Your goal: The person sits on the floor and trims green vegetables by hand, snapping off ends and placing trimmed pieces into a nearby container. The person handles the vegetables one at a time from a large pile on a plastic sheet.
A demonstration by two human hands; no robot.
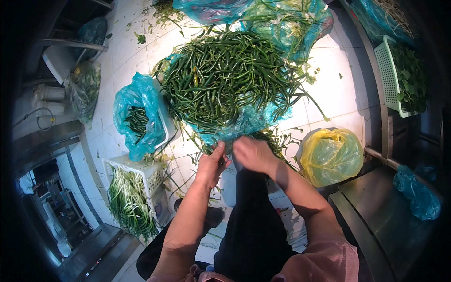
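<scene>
A big heap of long green chilli peppers (225, 74) lies before me on a blue plastic bag (243, 123) spread on the floor. At the heap's near edge, my left hand (213, 164) is closed around a few green chillies (208, 147), mostly covered by its fingers. Just to its right, my right hand (252, 154) has curled fingers and is blurred; whether anything is in it cannot be made out. Cut stems (271, 141) lie on the floor beyond and beside the right hand. Left of the heap, a white tub (166, 123) lined with a blue bag (121, 109) contains chillies (136, 121).
Spring onions (132, 201) fill a white basket (153, 176) at left. To the right sit a yellow plastic bag (331, 158) and a steel surface (384, 208). A green basket (387, 74) of leafy greens (410, 77) stands farther right. Bagged greens (285, 28) lie behind the heap.
</scene>
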